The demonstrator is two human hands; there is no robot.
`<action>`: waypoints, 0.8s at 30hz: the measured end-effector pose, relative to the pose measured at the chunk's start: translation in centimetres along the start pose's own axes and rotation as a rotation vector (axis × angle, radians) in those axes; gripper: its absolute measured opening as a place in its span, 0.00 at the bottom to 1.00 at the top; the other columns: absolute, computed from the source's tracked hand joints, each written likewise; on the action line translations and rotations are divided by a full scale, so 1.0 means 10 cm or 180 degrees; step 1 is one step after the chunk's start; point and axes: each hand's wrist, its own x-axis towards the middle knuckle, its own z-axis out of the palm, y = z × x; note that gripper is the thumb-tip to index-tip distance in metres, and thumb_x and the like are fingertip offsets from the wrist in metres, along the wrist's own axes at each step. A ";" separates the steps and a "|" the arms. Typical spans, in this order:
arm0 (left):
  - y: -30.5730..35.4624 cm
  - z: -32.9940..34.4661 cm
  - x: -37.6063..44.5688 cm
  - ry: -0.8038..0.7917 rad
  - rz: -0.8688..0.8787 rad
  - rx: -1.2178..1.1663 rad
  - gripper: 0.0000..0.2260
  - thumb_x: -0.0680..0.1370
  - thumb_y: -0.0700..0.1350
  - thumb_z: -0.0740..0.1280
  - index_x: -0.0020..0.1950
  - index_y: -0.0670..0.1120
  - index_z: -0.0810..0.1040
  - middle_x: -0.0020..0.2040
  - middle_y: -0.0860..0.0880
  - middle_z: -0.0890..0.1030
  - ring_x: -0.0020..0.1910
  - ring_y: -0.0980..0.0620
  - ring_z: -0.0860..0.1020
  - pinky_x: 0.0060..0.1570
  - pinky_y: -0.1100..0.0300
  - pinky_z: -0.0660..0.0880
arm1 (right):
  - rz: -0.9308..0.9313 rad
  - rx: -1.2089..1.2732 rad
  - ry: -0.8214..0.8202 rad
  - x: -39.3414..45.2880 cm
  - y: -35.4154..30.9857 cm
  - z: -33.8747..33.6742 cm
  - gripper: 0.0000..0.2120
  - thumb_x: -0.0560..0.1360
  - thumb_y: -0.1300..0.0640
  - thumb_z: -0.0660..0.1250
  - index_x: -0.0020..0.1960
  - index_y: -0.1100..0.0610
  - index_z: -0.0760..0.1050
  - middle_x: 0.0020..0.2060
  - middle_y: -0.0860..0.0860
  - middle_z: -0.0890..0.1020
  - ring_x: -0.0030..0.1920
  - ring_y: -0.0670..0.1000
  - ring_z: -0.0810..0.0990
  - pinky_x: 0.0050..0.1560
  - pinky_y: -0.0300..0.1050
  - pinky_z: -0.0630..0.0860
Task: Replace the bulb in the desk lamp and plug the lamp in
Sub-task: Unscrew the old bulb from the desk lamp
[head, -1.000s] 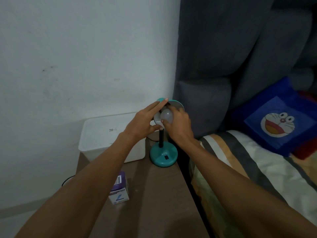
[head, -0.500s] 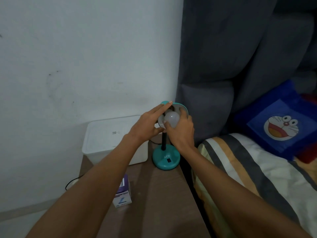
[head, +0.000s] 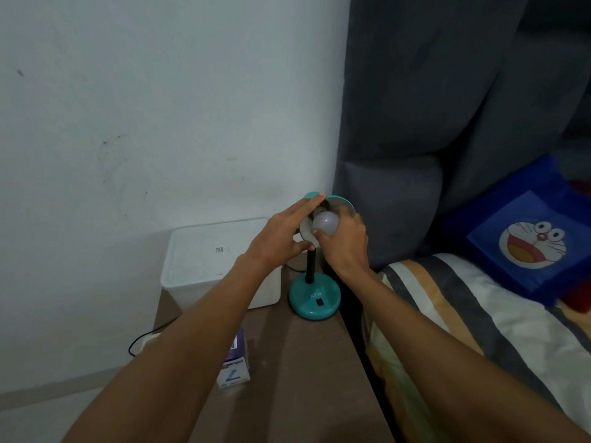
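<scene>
A teal desk lamp (head: 314, 298) with a black stem stands at the back right of a brown bedside table (head: 297, 378). Its shade (head: 343, 201) is tilted toward me. My left hand (head: 281, 239) grips the shade's left rim, fingers along the top and thumb under it. A white bulb (head: 325, 222) sits in the mouth of the shade, and my right hand (head: 343, 243) is closed around it from the right. The socket is hidden behind the bulb. A black cord (head: 144, 337) runs off the table's left edge toward the floor.
A white lidded plastic box (head: 204, 260) stands at the back left of the table against the wall. A small purple and white bulb carton (head: 235, 364) lies near my left forearm. A bed with a striped blanket (head: 479, 330) and a blue cartoon pillow (head: 531, 241) borders the table's right side.
My view has shifted slightly, so the lamp sits a little further right and lower. Both hands stay on the shade and bulb; my right hand's fingers have shifted a little on the bulb.
</scene>
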 end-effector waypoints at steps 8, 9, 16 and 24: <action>0.03 0.01 0.01 -0.0023 -0.0030 0.0006 0.47 0.71 0.39 0.81 0.84 0.55 0.59 0.80 0.49 0.68 0.76 0.47 0.71 0.67 0.46 0.78 | -0.0001 0.0028 0.0137 -0.03 0.00 0.02 0.22 0.76 0.47 0.70 0.65 0.58 0.74 0.57 0.58 0.80 0.55 0.58 0.81 0.52 0.48 0.77; 0.03 0.00 0.01 -0.0028 -0.0038 -0.0002 0.47 0.71 0.39 0.81 0.84 0.54 0.58 0.80 0.49 0.68 0.76 0.47 0.71 0.67 0.46 0.78 | -0.0025 -0.0004 0.0093 -0.02 0.00 0.00 0.21 0.75 0.49 0.72 0.64 0.59 0.75 0.57 0.58 0.80 0.55 0.58 0.81 0.52 0.48 0.77; 0.06 0.00 0.00 -0.0019 -0.0051 -0.0010 0.47 0.71 0.38 0.81 0.84 0.53 0.59 0.80 0.48 0.68 0.76 0.47 0.71 0.68 0.46 0.77 | 0.0176 0.0102 0.0051 -0.01 0.00 -0.02 0.27 0.73 0.49 0.75 0.67 0.59 0.73 0.59 0.59 0.79 0.58 0.59 0.80 0.57 0.51 0.78; 0.08 -0.01 -0.01 -0.0011 -0.0055 -0.0047 0.48 0.71 0.39 0.81 0.84 0.52 0.59 0.80 0.48 0.68 0.76 0.47 0.71 0.68 0.46 0.77 | 0.0229 0.0019 0.0016 -0.02 -0.02 -0.04 0.32 0.70 0.58 0.78 0.70 0.58 0.70 0.64 0.59 0.73 0.62 0.59 0.76 0.59 0.50 0.74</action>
